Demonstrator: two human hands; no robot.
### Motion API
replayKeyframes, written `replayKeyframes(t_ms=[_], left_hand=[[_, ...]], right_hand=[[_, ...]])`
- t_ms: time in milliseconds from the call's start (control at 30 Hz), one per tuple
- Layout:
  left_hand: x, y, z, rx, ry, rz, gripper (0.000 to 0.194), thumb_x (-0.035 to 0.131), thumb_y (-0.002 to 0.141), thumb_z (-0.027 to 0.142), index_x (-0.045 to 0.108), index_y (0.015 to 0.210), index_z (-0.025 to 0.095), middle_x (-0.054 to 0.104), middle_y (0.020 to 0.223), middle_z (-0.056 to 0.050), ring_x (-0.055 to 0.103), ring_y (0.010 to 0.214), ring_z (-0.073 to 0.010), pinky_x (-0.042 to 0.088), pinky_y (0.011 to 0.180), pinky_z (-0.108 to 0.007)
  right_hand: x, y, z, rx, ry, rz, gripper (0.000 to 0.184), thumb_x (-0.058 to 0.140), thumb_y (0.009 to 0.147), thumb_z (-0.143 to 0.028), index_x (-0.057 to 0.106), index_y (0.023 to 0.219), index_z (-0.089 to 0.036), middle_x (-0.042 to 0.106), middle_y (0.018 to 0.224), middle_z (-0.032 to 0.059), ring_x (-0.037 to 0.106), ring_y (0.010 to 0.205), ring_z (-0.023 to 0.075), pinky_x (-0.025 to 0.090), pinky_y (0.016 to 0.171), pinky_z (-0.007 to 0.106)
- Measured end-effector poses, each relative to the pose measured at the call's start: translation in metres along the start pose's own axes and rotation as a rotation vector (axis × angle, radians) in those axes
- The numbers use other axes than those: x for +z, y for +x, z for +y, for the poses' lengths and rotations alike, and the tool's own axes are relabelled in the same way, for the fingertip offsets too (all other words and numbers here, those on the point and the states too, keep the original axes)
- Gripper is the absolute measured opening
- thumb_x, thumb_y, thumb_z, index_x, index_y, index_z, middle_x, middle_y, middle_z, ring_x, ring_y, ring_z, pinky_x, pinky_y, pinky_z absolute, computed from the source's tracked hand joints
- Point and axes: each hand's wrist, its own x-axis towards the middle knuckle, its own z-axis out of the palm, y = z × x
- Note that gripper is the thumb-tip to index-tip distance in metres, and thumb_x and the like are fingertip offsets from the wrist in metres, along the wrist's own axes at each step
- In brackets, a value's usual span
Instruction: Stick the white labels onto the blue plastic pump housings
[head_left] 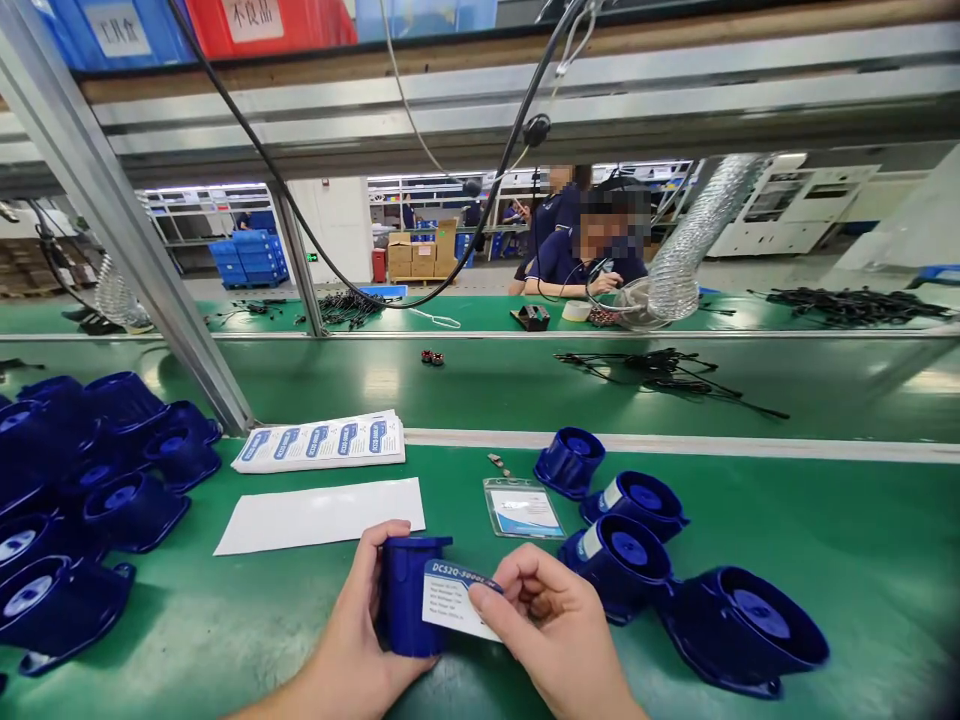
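Note:
My left hand [356, 640] is wrapped round a dark blue plastic housing [405, 600] held upright just above the green mat. My right hand [559, 630] pinches a white and blue label [454, 600] and holds it against the housing's side. The label sits partly on the housing, with its right end still under my fingers. Right of my hands lie several more blue housings [626, 555], some with a label on them. A heap of blue housings [82, 480] lies at the left.
A stack of label sheets [322, 442] and a blank white backing sheet [322, 515] lie ahead of my hands, a clear badge holder [523, 508] to their right. Beyond runs a green conveyor [480, 385] with black cables [664, 372]. Across it, a person [592, 262] works.

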Motion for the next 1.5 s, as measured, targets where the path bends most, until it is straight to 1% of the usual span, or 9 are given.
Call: replayKeyframes(t_ms=[133, 267, 367, 533, 767, 1000, 1133, 1333, 1500], left_hand=[[-0.0009, -0.0013, 0.0008, -0.033, 0.023, 0.000, 0.088, 0.083, 0.069, 0.011, 0.032, 0.140, 0.029, 0.053, 0.145, -0.011, 0.055, 0.136, -0.0276, 0.053, 0.098, -0.029], [-0.0048, -0.0004, -0.0005, -0.054, 0.057, -0.042, 0.086, 0.085, 0.075, 0.019, 0.029, 0.140, 0.031, 0.048, 0.149, -0.012, 0.053, 0.140, -0.0284, 0.054, 0.098, -0.029], [-0.0069, 0.0014, -0.0011, -0.059, 0.072, -0.072, 0.086, 0.084, 0.076, 0.018, 0.028, 0.140, 0.031, 0.046, 0.150, -0.012, 0.048, 0.144, -0.0301, 0.054, 0.097, -0.029], [-0.0056, 0.0022, 0.0014, -0.072, 0.057, -0.056, 0.087, 0.082, 0.071, 0.013, 0.030, 0.137, 0.030, 0.048, 0.146, -0.012, 0.049, 0.143, -0.0315, 0.055, 0.094, -0.029], [-0.0049, -0.0005, 0.0042, -0.085, 0.038, -0.052, 0.085, 0.085, 0.070, 0.015, 0.033, 0.136, 0.029, 0.053, 0.141, -0.011, 0.055, 0.134, -0.0290, 0.055, 0.091, -0.028], [-0.0057, -0.0005, -0.0007, -0.075, 0.012, -0.050, 0.087, 0.081, 0.068, 0.007, 0.035, 0.138, 0.030, 0.053, 0.145, -0.010, 0.057, 0.134, -0.0278, 0.054, 0.088, -0.026], [-0.0059, -0.0003, -0.0003, -0.076, 0.021, -0.052, 0.087, 0.080, 0.068, 0.006, 0.035, 0.138, 0.029, 0.052, 0.144, -0.011, 0.056, 0.134, -0.0285, 0.054, 0.087, -0.026], [-0.0048, -0.0002, 0.0011, -0.074, 0.021, -0.064, 0.085, 0.078, 0.069, 0.006, 0.034, 0.138, 0.030, 0.052, 0.143, -0.011, 0.055, 0.135, -0.0289, 0.054, 0.086, -0.025], [-0.0060, -0.0008, 0.0022, -0.076, 0.009, -0.065, 0.085, 0.079, 0.069, 0.007, 0.034, 0.138, 0.029, 0.053, 0.141, -0.011, 0.056, 0.132, -0.0275, 0.054, 0.086, -0.025]], right_hand=[[0.0025, -0.0050, 0.0009, 0.044, -0.021, -0.034, 0.049, 0.088, 0.075, -0.057, 0.061, 0.072, -0.016, 0.056, 0.063, -0.0003, 0.048, 0.058, 0.0104, 0.036, 0.056, 0.021], [0.0010, -0.0056, 0.0041, 0.062, -0.055, -0.073, 0.050, 0.087, 0.076, -0.057, 0.059, 0.071, -0.016, 0.055, 0.063, -0.0008, 0.044, 0.057, 0.0090, 0.034, 0.055, 0.021], [-0.0002, -0.0049, 0.0035, 0.063, -0.068, -0.091, 0.049, 0.087, 0.076, -0.058, 0.060, 0.071, -0.017, 0.056, 0.064, -0.0001, 0.048, 0.058, 0.0105, 0.038, 0.054, 0.021], [-0.0017, -0.0044, 0.0006, 0.048, -0.099, -0.100, 0.049, 0.089, 0.076, -0.058, 0.062, 0.071, -0.017, 0.059, 0.064, 0.0015, 0.054, 0.058, 0.0121, 0.046, 0.054, 0.021], [-0.0018, -0.0048, 0.0008, 0.046, -0.102, -0.082, 0.051, 0.089, 0.075, -0.061, 0.063, 0.070, -0.017, 0.060, 0.063, 0.0023, 0.055, 0.058, 0.0126, 0.048, 0.053, 0.021], [-0.0017, -0.0043, 0.0006, 0.055, -0.114, -0.087, 0.052, 0.088, 0.074, -0.064, 0.063, 0.071, -0.018, 0.061, 0.064, 0.0031, 0.057, 0.058, 0.0142, 0.051, 0.054, 0.023], [-0.0006, -0.0050, -0.0009, 0.070, -0.116, -0.086, 0.052, 0.088, 0.074, -0.064, 0.064, 0.072, -0.018, 0.061, 0.065, 0.0027, 0.058, 0.059, 0.0141, 0.050, 0.056, 0.023], [0.0031, -0.0066, -0.0029, 0.088, -0.062, -0.049, 0.048, 0.091, 0.071, -0.057, 0.064, 0.070, -0.017, 0.059, 0.064, 0.0006, 0.054, 0.059, 0.0113, 0.044, 0.056, 0.021], [0.0032, -0.0067, -0.0025, 0.100, -0.062, -0.051, 0.049, 0.091, 0.071, -0.058, 0.065, 0.071, -0.017, 0.059, 0.065, 0.0009, 0.054, 0.060, 0.0122, 0.046, 0.057, 0.022]])
